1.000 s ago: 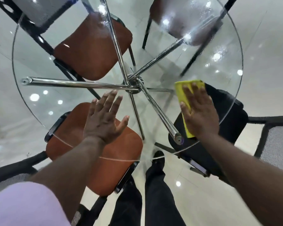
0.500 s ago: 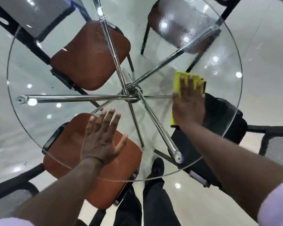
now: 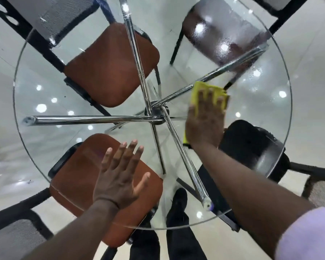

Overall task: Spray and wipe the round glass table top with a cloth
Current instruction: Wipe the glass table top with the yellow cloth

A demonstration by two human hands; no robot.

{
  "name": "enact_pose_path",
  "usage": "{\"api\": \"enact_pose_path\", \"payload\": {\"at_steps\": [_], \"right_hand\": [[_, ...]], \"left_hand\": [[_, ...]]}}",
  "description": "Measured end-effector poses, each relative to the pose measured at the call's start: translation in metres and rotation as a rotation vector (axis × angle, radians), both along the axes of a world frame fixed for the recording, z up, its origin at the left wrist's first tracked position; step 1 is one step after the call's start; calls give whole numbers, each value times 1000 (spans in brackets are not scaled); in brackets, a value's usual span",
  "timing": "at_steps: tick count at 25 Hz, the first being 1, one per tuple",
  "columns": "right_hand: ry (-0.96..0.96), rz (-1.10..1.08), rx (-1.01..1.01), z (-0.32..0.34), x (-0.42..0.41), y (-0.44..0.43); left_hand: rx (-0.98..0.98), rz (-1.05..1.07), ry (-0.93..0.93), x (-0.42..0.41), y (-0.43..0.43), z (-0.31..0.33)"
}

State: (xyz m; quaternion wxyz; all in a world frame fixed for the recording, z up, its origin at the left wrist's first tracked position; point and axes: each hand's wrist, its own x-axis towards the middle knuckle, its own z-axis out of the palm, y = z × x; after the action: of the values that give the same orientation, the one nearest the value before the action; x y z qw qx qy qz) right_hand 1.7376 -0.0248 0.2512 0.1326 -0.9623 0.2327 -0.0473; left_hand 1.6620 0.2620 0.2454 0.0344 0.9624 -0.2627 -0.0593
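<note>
The round glass table top (image 3: 38, 139) fills the head view, with chrome legs (image 3: 94, 119) meeting at a hub under its middle. My right hand (image 3: 204, 121) lies flat on a yellow cloth (image 3: 196, 91), pressing it on the glass right of the hub. The cloth shows beyond my fingertips and at my wrist; the rest is hidden under the palm. My left hand (image 3: 118, 177) rests flat on the near left part of the glass, fingers spread, holding nothing. Spray droplets (image 3: 251, 72) cover the far right of the glass.
Seen through the glass, two brown-seated chairs (image 3: 109, 66) stand at the far left and near left, a dark-seated chair (image 3: 219, 32) at the far right and a black chair (image 3: 251, 147) at the right. My legs and a black shoe (image 3: 178, 201) stand at the near rim.
My right hand has slid the yellow cloth away from me, from the near right rim toward the far right past the hub. My left hand stays flat on the glass.
</note>
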Motion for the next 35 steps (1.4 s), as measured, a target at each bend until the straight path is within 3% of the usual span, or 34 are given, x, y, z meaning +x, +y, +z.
{"api": "enact_pose_path", "payload": {"at_steps": [3,4,5,7,8,9,10,13,14,15,18,19,20,23,24,25,26,28,29,30,31,33,34,35], "right_hand": [[-26,991,-147,-9,21,-23],[-38,1051,-144,-9,40,-39],[-60,891,-113,-9,55,-49],[-45,197,2,-5,53,-41],[-7,-43,44,-4,42,-21],[23,-103,45,0,30,1],[1,41,-1,4,20,15],[-84,1027,-105,1,37,-5],[-106,1130,-125,0,61,-18],[-114,1006,-119,-3,84,-27],[-30,34,19,1,93,9],[-27,-83,33,-1,81,35],[-36,5,16,0,67,60],[-44,959,-72,-2,54,69],[-58,1168,-119,-1,70,54],[-62,1191,-155,-1,85,40],[-60,1024,-143,-1,95,29],[-11,390,-15,4,80,27],[31,190,38,4,57,31],[58,173,29,9,26,34],[42,340,-17,9,-7,31],[58,915,-87,10,-47,-5],[55,1091,-157,10,-48,-33],[55,1087,-202,6,-43,-57]], "left_hand": [[-2,1,-13,-2,2,-3],[3,3,-15,-2,2,-3],[9,2,-15,-1,2,-3],[15,-4,0,-1,1,-1],[16,-5,6,-1,1,0],[17,-4,14,-1,2,1],[20,-3,23,0,1,1],[9,0,8,0,2,-1],[0,-1,-6,0,2,-2],[-11,-3,-19,0,1,-3],[-17,-8,-23,-1,2,0],[-18,-10,-20,0,2,0],[-13,-9,-17,0,2,1],[-2,-2,-24,0,2,0],[1,-5,-28,0,2,-2],[4,-10,-26,0,2,-2],[6,-10,-24,-1,2,-2],[15,2,-18,-1,3,0],[24,-2,-6,-1,3,2],[24,-12,9,-1,3,4],[18,-14,20,-1,1,5],[39,-6,24,0,2,4],[42,-8,22,-1,2,2],[28,-6,16,-1,0,-1]]}}
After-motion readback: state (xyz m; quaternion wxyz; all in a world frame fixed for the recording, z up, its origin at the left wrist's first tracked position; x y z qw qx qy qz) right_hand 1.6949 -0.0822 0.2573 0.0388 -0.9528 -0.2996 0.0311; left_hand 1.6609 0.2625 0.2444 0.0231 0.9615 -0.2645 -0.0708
